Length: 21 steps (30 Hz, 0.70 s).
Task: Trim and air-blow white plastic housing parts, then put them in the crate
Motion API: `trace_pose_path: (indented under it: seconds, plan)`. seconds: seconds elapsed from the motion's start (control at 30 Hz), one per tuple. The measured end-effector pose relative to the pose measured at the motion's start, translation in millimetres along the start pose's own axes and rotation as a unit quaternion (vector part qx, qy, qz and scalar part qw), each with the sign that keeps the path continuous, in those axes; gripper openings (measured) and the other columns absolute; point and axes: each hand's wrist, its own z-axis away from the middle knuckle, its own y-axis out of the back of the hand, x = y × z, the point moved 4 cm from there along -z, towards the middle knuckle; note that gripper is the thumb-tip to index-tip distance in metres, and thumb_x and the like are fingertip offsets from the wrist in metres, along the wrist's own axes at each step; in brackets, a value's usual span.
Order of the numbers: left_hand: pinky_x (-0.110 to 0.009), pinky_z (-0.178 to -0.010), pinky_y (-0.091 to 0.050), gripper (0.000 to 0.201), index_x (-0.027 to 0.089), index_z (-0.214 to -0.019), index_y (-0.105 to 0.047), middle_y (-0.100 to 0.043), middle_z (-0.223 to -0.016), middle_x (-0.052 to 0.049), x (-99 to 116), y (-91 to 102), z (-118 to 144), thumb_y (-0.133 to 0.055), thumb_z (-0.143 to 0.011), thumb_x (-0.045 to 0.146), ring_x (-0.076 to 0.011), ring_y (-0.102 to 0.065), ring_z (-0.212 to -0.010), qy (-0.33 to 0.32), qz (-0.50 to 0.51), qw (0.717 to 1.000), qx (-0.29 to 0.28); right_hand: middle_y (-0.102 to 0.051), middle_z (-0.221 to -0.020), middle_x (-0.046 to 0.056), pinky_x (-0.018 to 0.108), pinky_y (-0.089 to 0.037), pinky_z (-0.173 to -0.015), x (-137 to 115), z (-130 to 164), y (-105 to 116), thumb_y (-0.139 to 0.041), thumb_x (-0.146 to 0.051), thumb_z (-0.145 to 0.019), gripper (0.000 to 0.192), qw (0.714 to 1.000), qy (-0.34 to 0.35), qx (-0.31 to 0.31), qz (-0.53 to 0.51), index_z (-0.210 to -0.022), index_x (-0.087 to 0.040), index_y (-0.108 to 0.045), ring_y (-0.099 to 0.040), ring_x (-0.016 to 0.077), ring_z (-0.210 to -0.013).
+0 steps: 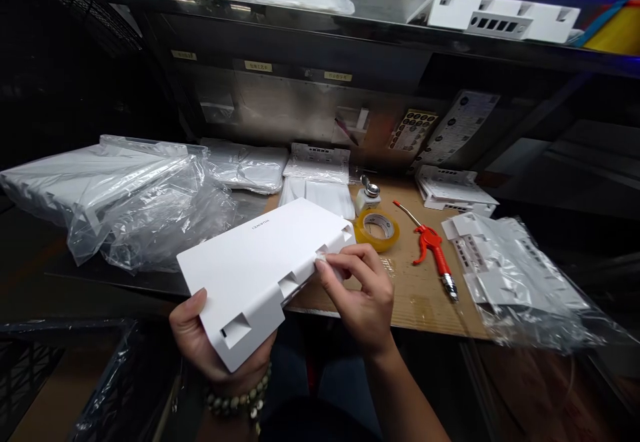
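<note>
My left hand (220, 342) grips the lower left end of a white plastic cover (250, 249) marked HUAWEI, thumb on top and fingers underneath. The cover is tilted above the bench's front edge, its notched side towards me. At that notched side, my right hand (357, 289) is closed in a pinch against the edge. A small whitish bit shows at its fingertips; what it is cannot be made out. Just beyond the cover lie a roll of yellow tape (390, 232) and a small bottle with a metal lid (369, 195). To the right is a red air blow gun (434, 255).
Bagged white covers (90, 169) and crumpled plastic film (170, 219) fill the left. At the right lie more bagged covers (520, 269) and a stack of white parts (453, 189). Behind stand flat bags (250, 165). A shelf above carries another white cover (500, 15).
</note>
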Motion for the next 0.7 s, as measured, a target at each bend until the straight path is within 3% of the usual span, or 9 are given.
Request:
trace_pose_path:
  seconds: [0.17, 0.4, 0.5, 0.6, 0.7]
  plan:
    - [-0.025, -0.034, -0.047, 0.041, 0.028, -0.106, -0.069, -0.076, -0.068, 0.003, 0, -1.1, -2, -0.056, -0.068, 0.034, -0.0202, -0.064, -0.043, 0.016, 0.005, 1.0, -0.014, -0.062, -0.089, 0.001, 0.029, -0.051, -0.067, 5, -3, 1, -0.075, -0.014, -0.091, 0.011, 1.0, -0.003, -0.009, 0.007, -0.097, -0.022, -0.078, -0.059, 0.0124, -0.074]
    - [-0.024, -0.057, -0.06, 0.019, 0.027, -0.1, -0.071, -0.077, -0.074, 0.005, -4, 8.6, -8, -0.06, -0.084, 0.027, -0.017, -0.07, -0.061, -0.024, -0.033, 0.999, -0.03, -0.059, -0.09, 0.001, 0.03, -0.049, -0.067, 4, -2, 22, -0.077, -0.012, -0.088, 0.015, 0.996, -0.029, 0.076, -0.045, -0.096, -0.025, -0.078, -0.058, 0.015, -0.08]
    - [-0.031, -0.063, -0.063, 0.012, 0.028, -0.093, -0.07, -0.075, -0.072, 0.004, -11, 13.0, -18, -0.068, -0.081, 0.031, -0.0203, -0.07, -0.064, -0.029, -0.021, 0.996, -0.076, -0.06, -0.089, 0.0, 0.028, -0.049, -0.066, -6, 4, 18, -0.078, -0.012, -0.088, 0.017, 0.997, -0.036, 0.039, -0.055, -0.097, -0.026, -0.078, -0.059, 0.0147, -0.081]
    - [-0.036, -0.07, -0.064, 0.009, 0.028, -0.087, -0.069, -0.075, -0.076, 0.004, -14, 16.4, -23, -0.07, -0.08, 0.033, -0.0228, -0.072, -0.069, -0.058, -0.016, 0.992, -0.113, -0.062, -0.09, 0.001, 0.028, -0.051, -0.066, -18, 11, 3, -0.076, -0.013, -0.089, 0.016, 0.998, -0.033, -0.028, -0.053, -0.099, -0.025, -0.078, -0.059, 0.0138, -0.077]
    - [-0.039, -0.075, -0.065, 0.013, 0.027, -0.087, -0.068, -0.076, -0.081, 0.001, -18, 17.5, -23, -0.071, -0.079, 0.037, -0.0245, -0.073, -0.074, -0.044, -0.025, 0.988, -0.147, -0.061, -0.088, 0.001, 0.027, -0.052, -0.064, -29, 14, -13, -0.074, -0.014, -0.091, 0.011, 0.996, -0.008, -0.068, -0.057, -0.098, -0.022, -0.077, -0.058, 0.0131, -0.071]
